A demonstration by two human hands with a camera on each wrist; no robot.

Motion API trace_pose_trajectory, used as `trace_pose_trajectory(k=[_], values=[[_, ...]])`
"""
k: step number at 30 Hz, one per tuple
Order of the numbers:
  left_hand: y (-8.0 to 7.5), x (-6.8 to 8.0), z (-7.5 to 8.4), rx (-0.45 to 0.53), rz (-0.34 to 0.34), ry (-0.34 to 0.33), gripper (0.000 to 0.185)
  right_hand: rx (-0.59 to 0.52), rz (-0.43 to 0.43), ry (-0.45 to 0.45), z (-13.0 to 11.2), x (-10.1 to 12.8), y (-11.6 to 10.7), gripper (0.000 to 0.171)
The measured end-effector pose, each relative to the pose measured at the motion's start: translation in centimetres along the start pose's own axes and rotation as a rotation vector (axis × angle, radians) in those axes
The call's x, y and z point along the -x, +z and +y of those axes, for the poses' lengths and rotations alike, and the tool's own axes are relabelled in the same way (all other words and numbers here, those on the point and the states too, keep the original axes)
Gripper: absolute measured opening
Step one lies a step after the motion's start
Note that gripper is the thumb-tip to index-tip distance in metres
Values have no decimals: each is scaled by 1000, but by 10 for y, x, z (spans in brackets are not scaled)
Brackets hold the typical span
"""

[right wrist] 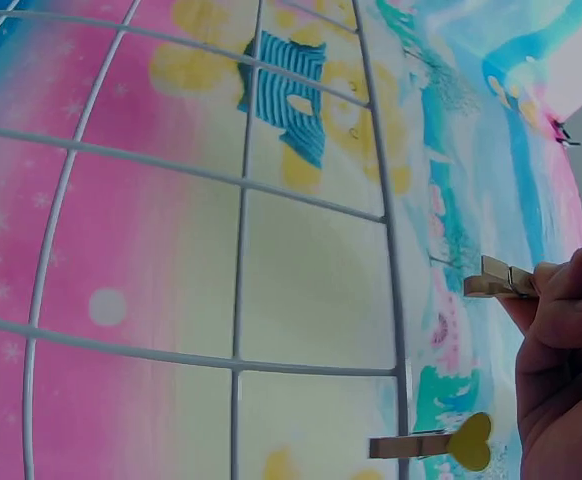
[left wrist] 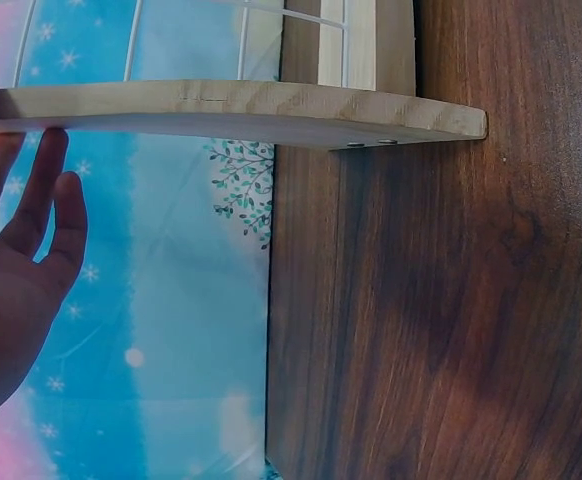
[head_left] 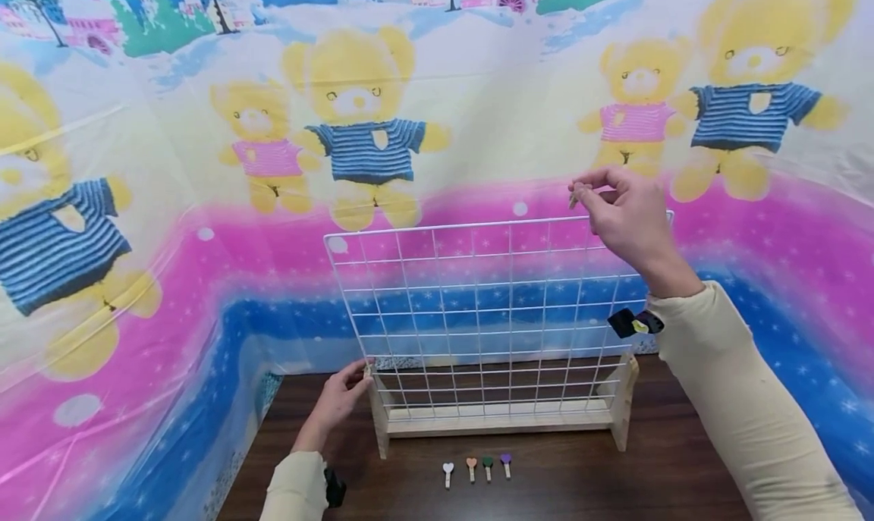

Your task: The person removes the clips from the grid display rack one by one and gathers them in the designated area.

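My right hand (head_left: 631,218) pinches a small wooden clothespin (right wrist: 499,282) just above the top wire of a white wire grid (head_left: 476,309). The clothespin's jaws point toward the grid, apart from the wire; its far end is hidden by my fingers. A clothespin with a yellow heart (right wrist: 470,441) is clipped to the grid's edge wire in the right wrist view. My left hand (head_left: 339,396) holds the upper end of the wooden stand's left side piece (left wrist: 211,98), thumb on one face and fingers on the other. The grid stands upright in this wooden stand (head_left: 498,424).
On the dark wooden table (head_left: 553,491), before the stand, several heart clothespins lie in a row: white (head_left: 448,469), orange (head_left: 471,466), green (head_left: 488,466) and purple (head_left: 506,462). A bear-printed cloth (head_left: 492,149) hangs behind and at both sides.
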State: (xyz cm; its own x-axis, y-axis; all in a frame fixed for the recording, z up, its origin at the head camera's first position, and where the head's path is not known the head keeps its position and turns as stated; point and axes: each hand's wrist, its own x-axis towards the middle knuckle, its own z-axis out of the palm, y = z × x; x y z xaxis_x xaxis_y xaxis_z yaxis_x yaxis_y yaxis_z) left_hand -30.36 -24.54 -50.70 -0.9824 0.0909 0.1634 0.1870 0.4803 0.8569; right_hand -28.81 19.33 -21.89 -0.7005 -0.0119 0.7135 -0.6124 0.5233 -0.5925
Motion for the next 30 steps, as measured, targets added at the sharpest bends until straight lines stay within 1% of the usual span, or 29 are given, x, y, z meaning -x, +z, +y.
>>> trace_pose_trajectory(k=[5, 12, 14, 18, 25, 29, 30], values=[[1, 1, -2, 12, -2, -1, 39, 15, -91, 18, 1, 7, 0, 25], [1, 0, -4, -7, 2, -17, 39, 30, -181, 1, 13, 24, 5, 22], [1, -1, -3, -10, -1, -5, 39, 28, -208, 5, 15, 30, 5, 22], [0, -1, -3, -9, -2, -7, 39, 25, -265, 6, 22, 41, 9, 22], [0, -2, -2, -6, 0, -25, 38, 7, -395, -2, 39, 69, 23, 17], [0, -2, -2, -17, 10, -26, 38, 9, -454, -13, 50, 88, 33, 16], [0, -1, -2, -28, 9, -17, 38, 8, -466, -15, 53, 92, 35, 16]])
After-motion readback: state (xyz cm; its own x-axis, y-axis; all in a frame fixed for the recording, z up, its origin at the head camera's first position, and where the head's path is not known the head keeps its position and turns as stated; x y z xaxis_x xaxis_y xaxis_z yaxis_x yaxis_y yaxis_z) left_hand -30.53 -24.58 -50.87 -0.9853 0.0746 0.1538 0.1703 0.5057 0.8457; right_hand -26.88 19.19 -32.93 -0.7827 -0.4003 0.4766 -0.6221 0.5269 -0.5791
